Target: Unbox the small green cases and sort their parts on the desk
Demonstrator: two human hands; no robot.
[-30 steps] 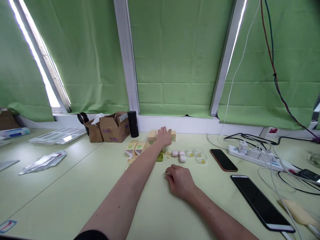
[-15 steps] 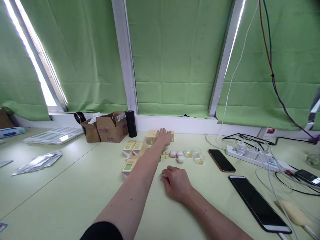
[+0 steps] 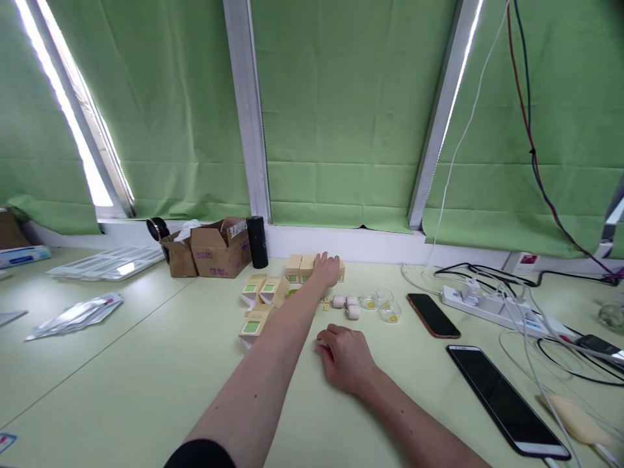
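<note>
My left hand (image 3: pixel 326 269) is stretched far out, its fingers bent over a small beige box (image 3: pixel 341 271) at the right end of a row against the wall. Other boxes of that row (image 3: pixel 299 267) show left of it. Loosely curled, my right hand (image 3: pixel 345 354) rests on the table with nothing visible in it. Beyond it lie small tan pieces (image 3: pixel 325 303), pale pink cylinders (image 3: pixel 353 312) and clear round dishes (image 3: pixel 390 312) with yellow spots. Open-topped beige cartons with green panels (image 3: pixel 254 325) stand left of my forearm, which partly covers one.
Two phones (image 3: pixel 433 315) (image 3: pixel 507 400) and a power strip (image 3: pixel 502 311) with tangled cables lie at right. Cardboard boxes (image 3: pixel 219 253) and a black cylinder (image 3: pixel 257 242) stand at the back left. Clear trays (image 3: pixel 107 263) and plastic packets (image 3: pixel 78 315) lie further left.
My left hand has shifted slightly right along the row of boxes, and its fingers have bent, uncovering more of the boxes to its left. My right hand has stayed put.
</note>
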